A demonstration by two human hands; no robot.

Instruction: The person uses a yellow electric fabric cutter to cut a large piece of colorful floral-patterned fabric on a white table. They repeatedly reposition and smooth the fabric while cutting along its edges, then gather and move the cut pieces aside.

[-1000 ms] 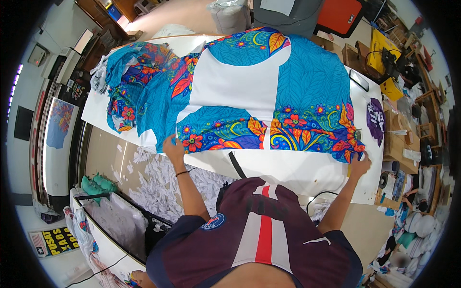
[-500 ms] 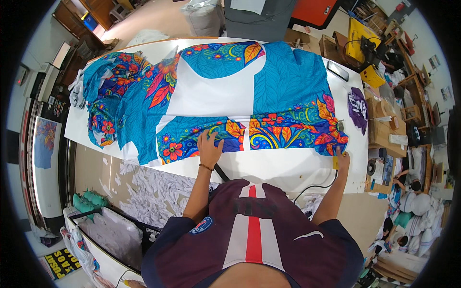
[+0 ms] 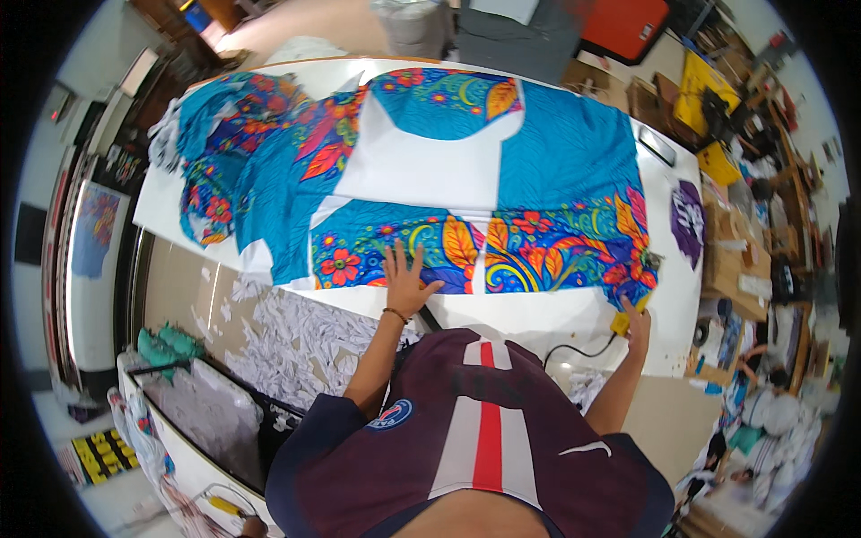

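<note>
A blue printed fabric sheet (image 3: 574,134) with bright flowers and leaves lies across the white table, with white unprinted areas between its panels. My left hand (image 3: 408,285) rests flat on its near printed strip, fingers spread and holding nothing. At the near right corner my right hand (image 3: 636,325) is closed around a yellow corded tool (image 3: 620,324), which looks like an electric fabric cutter. A small round metal part shows beyond it at the fabric's right edge. The tool's black cord (image 3: 574,348) curves back toward my body. The fabric bunches a little by the tool.
Rumpled printed fabric (image 3: 211,170) is heaped at the table's left end. A phone (image 3: 657,146) and a purple cloth piece (image 3: 688,224) lie at the right. White scraps (image 3: 296,327) cover the floor at left, near an open-topped bin (image 3: 202,412). Cardboard boxes (image 3: 731,255) stand beyond the table.
My left hand's fingers have spread out flatter on the fabric. My right hand has come nearer to me with the yellow tool, off the fabric's corner. The whole view has shifted slightly.
</note>
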